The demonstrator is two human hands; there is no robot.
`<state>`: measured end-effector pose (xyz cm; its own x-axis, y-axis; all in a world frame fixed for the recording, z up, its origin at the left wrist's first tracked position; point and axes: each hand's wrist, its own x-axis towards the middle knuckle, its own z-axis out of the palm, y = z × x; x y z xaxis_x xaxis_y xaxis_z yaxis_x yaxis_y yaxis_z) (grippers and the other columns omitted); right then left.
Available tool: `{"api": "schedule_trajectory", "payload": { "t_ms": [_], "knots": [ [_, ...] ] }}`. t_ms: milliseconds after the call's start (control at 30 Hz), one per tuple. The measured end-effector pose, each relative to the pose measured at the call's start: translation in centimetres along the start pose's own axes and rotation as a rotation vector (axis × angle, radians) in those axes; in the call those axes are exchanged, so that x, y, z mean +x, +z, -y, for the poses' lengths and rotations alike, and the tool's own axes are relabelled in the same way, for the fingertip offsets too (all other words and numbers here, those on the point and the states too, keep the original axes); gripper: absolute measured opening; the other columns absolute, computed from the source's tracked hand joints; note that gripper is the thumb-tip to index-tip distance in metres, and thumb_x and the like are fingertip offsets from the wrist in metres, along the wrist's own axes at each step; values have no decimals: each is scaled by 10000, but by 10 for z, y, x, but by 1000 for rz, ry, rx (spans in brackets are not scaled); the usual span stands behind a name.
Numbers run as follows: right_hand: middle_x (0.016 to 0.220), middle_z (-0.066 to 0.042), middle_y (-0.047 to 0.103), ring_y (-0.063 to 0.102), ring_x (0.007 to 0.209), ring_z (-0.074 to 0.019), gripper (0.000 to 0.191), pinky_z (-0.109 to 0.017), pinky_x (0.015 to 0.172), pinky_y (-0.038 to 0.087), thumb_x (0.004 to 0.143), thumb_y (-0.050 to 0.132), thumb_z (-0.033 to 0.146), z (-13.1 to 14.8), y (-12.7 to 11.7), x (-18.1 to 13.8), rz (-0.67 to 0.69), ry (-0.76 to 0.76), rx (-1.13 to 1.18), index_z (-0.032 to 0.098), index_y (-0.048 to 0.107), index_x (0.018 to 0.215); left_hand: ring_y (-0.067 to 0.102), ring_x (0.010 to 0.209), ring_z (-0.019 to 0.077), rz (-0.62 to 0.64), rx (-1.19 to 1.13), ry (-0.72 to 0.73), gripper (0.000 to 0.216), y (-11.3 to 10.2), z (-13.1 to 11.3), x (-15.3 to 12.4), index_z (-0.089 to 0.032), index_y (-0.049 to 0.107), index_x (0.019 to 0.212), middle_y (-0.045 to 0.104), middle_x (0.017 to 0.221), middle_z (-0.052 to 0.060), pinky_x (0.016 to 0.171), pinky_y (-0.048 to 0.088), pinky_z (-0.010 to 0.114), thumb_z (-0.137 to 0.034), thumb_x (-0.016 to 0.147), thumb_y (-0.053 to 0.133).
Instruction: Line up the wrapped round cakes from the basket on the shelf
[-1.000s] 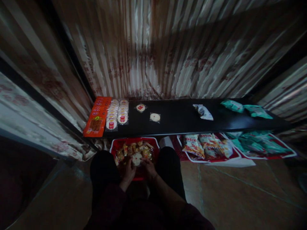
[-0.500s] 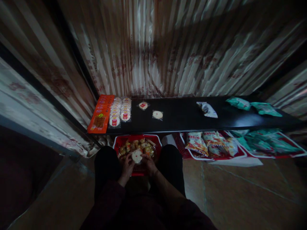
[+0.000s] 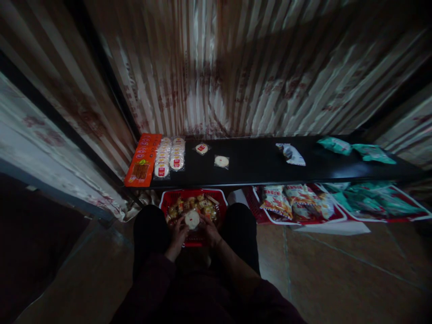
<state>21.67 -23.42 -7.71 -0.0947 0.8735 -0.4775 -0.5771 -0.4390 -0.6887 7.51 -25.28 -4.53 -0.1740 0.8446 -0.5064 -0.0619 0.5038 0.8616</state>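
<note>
Between my two hands I hold a round white rice cracker in a clear wrapper (image 3: pixel 192 220), over the red basket (image 3: pixel 189 243) between my knees. My left hand (image 3: pixel 179 232) is closed on its left edge, and my right hand (image 3: pixel 209 230) pinches the right side of the wrapper. Under them, the basket is filled with small golden-wrapped snacks (image 3: pixel 200 204). On the black shelf ahead lie two single wrapped crackers, one with a red label (image 3: pixel 201 148) and one nearer (image 3: pixel 222 161). Overlapping wrapped crackers (image 3: pixel 169 157) form two rows to their left.
An orange snack packet (image 3: pixel 141 162) lies at the left end of the black shelf (image 3: pixel 249 166). Farther right are a white packet (image 3: pixel 292 155) and green packets (image 3: pixel 373 153). Below stand red baskets of snack bags (image 3: pixel 276 201) and green packets (image 3: pixel 378 202). Striped curtain (image 3: pixel 216 81) hangs behind.
Both hands keep hold of the wrapped cracker in nearly the same place. The cracker has turned slightly, and the view has shifted a little; the shelf things have stayed put.
</note>
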Motion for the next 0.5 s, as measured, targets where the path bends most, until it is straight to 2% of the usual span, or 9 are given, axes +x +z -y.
{"api": "schedule_trajectory", "payload": {
  "t_ms": [167, 267, 400, 500],
  "knots": [
    [842, 4, 728, 663, 778, -209, 570, -369, 785, 487, 454, 805, 273, 0, 2, -4, 81, 19, -10, 246, 657, 1004, 646, 826, 144, 17, -42, -86, 613, 0, -4, -4, -200, 482, 1294, 659, 1081, 90, 576, 462, 185, -361, 731, 660],
    [847, 3, 726, 660, 799, -221, 587, -379, 799, 475, 453, 812, 265, 4, 2, -8, 134, 60, -51, 256, 667, 1021, 636, 953, 180, 31, -68, -116, 585, 0, -8, -8, -187, 482, 1298, 611, 1209, 127, 619, 480, 200, -380, 768, 642],
    [908, 2, 725, 658, 884, -232, 602, -398, 866, 452, 496, 821, 275, 11, 6, -16, 215, 132, -99, 272, 658, 1076, 619, 1033, 221, 12, -105, -151, 625, 0, -11, -13, -194, 495, 1291, 589, 1254, 139, 684, 504, 242, -401, 734, 690],
    [964, 9, 723, 652, 939, -223, 621, -405, 922, 427, 514, 832, 245, 14, 12, -24, 306, 176, -111, 292, 650, 1106, 638, 997, 228, -1, -144, -175, 620, 1, -13, -15, -213, 519, 1267, 608, 1232, 123, 700, 511, 262, -366, 702, 724]
  ]
}}
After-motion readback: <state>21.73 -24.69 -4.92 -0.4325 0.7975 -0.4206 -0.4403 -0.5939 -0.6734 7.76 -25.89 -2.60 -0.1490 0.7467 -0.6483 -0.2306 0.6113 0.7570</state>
